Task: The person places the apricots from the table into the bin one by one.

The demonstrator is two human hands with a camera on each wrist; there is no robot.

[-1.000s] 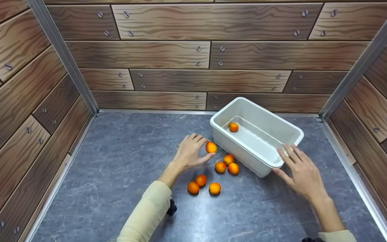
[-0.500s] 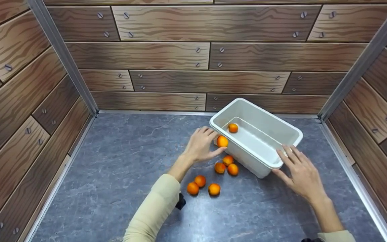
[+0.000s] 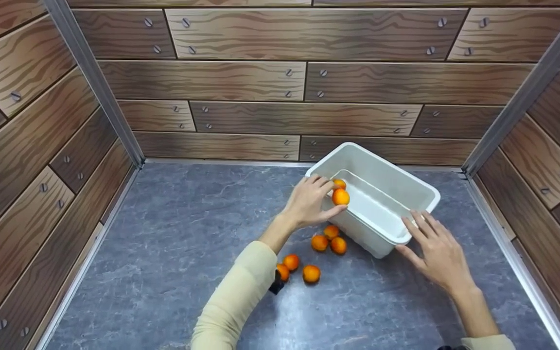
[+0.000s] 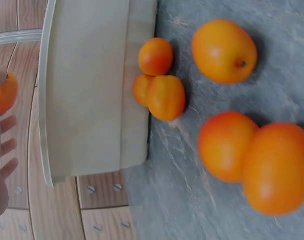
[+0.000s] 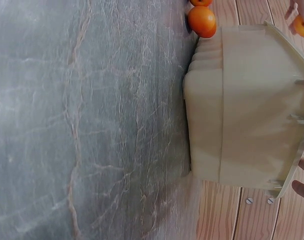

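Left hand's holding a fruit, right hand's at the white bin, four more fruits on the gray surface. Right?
Count's off: the head view shows six fruits on the gray surface, not four. The rest holds: left hand holding a fruit, right hand at the white bin.

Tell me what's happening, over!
Left hand pinching round orange fruit above rim level of white rectangular plastic bin. Right hand at bin corner. Nothing visibly blocking.
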